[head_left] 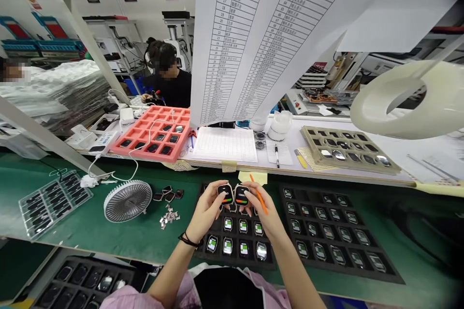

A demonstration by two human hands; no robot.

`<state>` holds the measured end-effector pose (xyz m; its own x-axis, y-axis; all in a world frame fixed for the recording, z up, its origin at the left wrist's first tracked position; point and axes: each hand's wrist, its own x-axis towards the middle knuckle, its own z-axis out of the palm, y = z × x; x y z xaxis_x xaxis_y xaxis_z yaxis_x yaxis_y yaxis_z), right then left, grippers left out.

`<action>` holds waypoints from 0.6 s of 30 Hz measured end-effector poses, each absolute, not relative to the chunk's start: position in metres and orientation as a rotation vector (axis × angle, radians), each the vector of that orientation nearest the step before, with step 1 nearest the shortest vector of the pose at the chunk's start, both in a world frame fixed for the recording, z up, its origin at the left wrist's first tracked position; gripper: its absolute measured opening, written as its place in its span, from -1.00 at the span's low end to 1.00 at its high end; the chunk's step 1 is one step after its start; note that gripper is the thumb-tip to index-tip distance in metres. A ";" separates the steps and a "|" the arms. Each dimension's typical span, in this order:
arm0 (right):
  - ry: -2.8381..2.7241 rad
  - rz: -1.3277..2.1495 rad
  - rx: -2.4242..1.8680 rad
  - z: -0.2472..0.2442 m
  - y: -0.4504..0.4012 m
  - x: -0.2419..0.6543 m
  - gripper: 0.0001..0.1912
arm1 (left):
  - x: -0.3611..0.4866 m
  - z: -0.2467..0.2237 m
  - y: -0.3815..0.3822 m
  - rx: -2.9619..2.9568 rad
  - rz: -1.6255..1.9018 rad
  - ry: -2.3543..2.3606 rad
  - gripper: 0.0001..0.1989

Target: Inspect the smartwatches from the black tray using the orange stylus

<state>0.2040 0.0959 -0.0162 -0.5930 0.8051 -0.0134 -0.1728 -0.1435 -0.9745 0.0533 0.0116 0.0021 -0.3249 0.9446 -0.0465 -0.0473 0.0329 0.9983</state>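
Observation:
My left hand (209, 204) is closed around one smartwatch (225, 194), its thumb on the lit screen. A second smartwatch (241, 195) sits in my right hand (264, 207), thumb also at the screen's edge. Both faces are dark with a red and green band low down, and the two watches are held side by side, nearly touching. An orange pen-like stick (259, 196) is tucked among the fingers of my right hand. Beneath my hands lies a black foam tray (235, 237) with rows of watches showing green and white screens.
Another black foam tray (389, 270) of watches lies to the right. A white fan (127, 201), small loose parts (169, 217) and a clear tray (27, 222) are at left. Pink (145, 116) and beige (311, 145) trays stand on the shelf. A printed sheet (246, 43) hangs ahead; a person (168, 72) sits beyond.

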 end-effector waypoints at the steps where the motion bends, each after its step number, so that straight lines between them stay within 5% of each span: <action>1: -1.436 1.819 -0.733 -0.016 0.096 0.205 -0.72 | 0.053 0.002 0.012 0.973 1.437 1.435 -0.54; 18: -1.400 1.896 -0.663 -0.009 0.095 0.213 -0.54 | 0.053 0.012 0.003 0.904 1.484 1.350 -0.57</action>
